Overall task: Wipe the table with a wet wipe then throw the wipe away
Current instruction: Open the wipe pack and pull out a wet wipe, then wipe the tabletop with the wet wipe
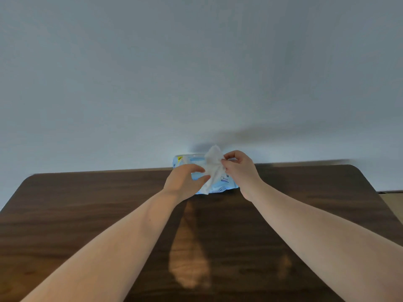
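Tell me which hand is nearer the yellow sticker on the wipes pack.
Left. The left hand rests on the pack just below the yellow sticker; the right hand pinches the wipe farther right.

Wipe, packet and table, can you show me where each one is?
wipe [214, 165], head view, on its white crumpled middle.
packet [224, 182], head view, on its blue front.
table [87, 203], head view, on bare dark wood.

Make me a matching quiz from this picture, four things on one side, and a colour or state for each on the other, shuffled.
Things:
1. wipe
2. pack
3. table
4. left hand

Descriptions:
A. dark brown wood
B. light blue, lying at the table's far edge
C. white, pinched by the right hand
D. resting on the pack

Pairs: 1-C, 2-B, 3-A, 4-D
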`<state>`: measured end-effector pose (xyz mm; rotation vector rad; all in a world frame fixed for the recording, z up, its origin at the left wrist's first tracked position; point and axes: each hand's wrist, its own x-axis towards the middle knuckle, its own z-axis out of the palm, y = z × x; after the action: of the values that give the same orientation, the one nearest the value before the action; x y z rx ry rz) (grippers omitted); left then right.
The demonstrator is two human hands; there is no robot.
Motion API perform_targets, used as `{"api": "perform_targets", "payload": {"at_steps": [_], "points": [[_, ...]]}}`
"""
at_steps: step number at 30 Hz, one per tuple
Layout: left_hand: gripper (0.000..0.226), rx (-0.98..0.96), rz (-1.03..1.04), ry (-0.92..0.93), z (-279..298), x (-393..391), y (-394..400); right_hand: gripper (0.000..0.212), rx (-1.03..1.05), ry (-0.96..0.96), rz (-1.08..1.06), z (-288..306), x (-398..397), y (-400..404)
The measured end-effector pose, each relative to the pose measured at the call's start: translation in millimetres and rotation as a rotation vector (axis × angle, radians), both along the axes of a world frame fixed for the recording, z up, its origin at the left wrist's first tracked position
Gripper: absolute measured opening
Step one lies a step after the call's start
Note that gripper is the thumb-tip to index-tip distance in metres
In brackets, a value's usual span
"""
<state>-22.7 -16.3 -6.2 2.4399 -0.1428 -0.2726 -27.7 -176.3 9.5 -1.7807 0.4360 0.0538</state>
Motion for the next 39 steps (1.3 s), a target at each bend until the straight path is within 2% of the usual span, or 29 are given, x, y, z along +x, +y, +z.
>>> {"api": "perform_targets", "payload": {"at_steps": [2, 5, 7, 12, 14, 16, 17, 18, 20, 23, 24, 26, 28, 31, 39], "points": [[0.036, 0.077, 0.015, -0.039, 1.5, -5.8, 8.7, 0.002, -0.145, -0.066, 0.044, 1.7, -4.4, 2.2], [0.037, 0.178, 0.011, -0.021, 0.5, -14.5, 32.1, 0.012, -0.45, -0.203, 0.156, 1.3, -11.5, 11.4], [0.036, 0.243, -0.01, -0.01, -1.4, -22.0, 52.2, 0.014, -0.583, -0.277, 0.261, -4.6, -17.6, 26.7], [0.049, 0.407, -0.015, 0.078, -15.4, -46.9, 107.2, 0.035, -0.978, -0.345, 0.797, -44.3, -43.6, 75.6], [0.053, 0.494, -0.043, 0.131, -25.9, -60.3, 131.4, 0.035, -0.983, -0.304, 0.987, -66.6, -57.3, 89.3], [0.056, 0.556, -0.069, 0.195, -35.9, -74.1, 152.9, 0.014, -0.917, -0.231, 1.165, -86.8, -71.9, 99.9], [0.057, 0.571, -0.075, 0.23, -40.3, -80.5, 162.4, 0.01, -0.866, -0.192, 1.188, -94.3, -78.9, 104.3], [0.058, 0.583, -0.078, 0.262, -43.9, -86.0, 170.9, 0.018, -0.818, -0.16, 1.149, -100.4, -85.0, 107.7], [0.06, 0.6, -0.079, 0.309, -50.9, -95.1, 186.0, 0.031, -0.752, -0.15, 0.959, -108.5, -90.8, 114.1], [0.06, 0.599, -0.054, 0.322, -58.8, -103.6, 203.7, 0.023, -0.771, -0.229, 0.64, -113.2, -88.1, 125.1], [0.061, 0.597, -0.037, 0.318, -60.8, -105.0, 208.2, 0.03, -0.821, -0.158, 0.587, -114.5, -85.0, 129.2], [0.064, 0.599, 0.007, 0.308, -64.5, -108.2, 216.3, 0.053, -0.988, 0.088, 0.618, -119.8, -80.3, 137.8], [0.069, 0.617, 0.064, 0.305, -69.0, -113.0, 226.5, 0.065, -1.085, 0.217, 0.662, -128.3, -81.7, 149.0], [0.081, 0.683, 0.141, 0.335, -78.2, -125.8, 246.8, 0.074, -1.091, 0.23, 0.726, -136.4, -85.2, 169.6], [0.123, 0.756, 0.312, 0.441, -100.5, -164.9, 312.2, 0.075, -1.131, 0.135, 0.993, -141.9, -54.1, 240.0]]}}
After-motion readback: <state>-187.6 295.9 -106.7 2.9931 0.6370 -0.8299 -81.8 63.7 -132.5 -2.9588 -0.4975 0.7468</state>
